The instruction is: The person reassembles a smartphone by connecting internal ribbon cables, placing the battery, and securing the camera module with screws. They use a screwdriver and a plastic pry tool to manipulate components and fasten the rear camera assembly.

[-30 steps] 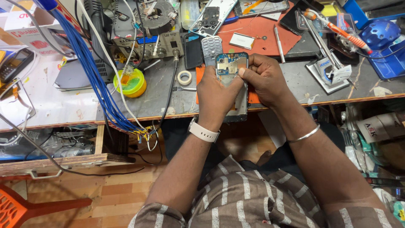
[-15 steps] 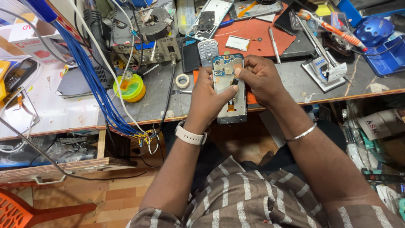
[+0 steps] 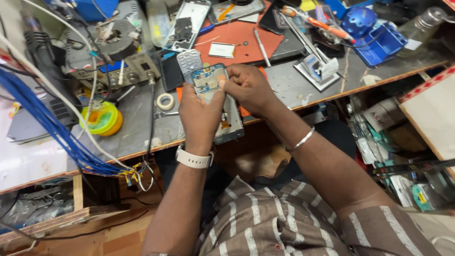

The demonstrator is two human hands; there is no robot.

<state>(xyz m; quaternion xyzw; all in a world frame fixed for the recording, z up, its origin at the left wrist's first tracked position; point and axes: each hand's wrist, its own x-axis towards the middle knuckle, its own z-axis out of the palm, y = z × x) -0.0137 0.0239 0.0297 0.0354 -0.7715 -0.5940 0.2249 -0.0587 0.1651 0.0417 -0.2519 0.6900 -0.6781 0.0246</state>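
Opened phone [image 3: 212, 85] pinched by both hands' fingers [image 3: 222, 85] — tape roll [image 3: 165, 101], orange mat [image 3: 237, 35] nearby.

Lots of colour here: the open phone [image 3: 212, 87] has a blue-green board inside. Orange-red mat [image 3: 241, 38] at 12 o'clock of it, blue tray [image 3: 379, 45] at 2, yellow-green tape roll [image 3: 101, 118] at 9 with blue wires [image 3: 52, 130] beside. The counter [image 3: 284, 85] is grey, watch [image 3: 192, 159] white, shirt [image 3: 284, 223] brown with pale stripes.
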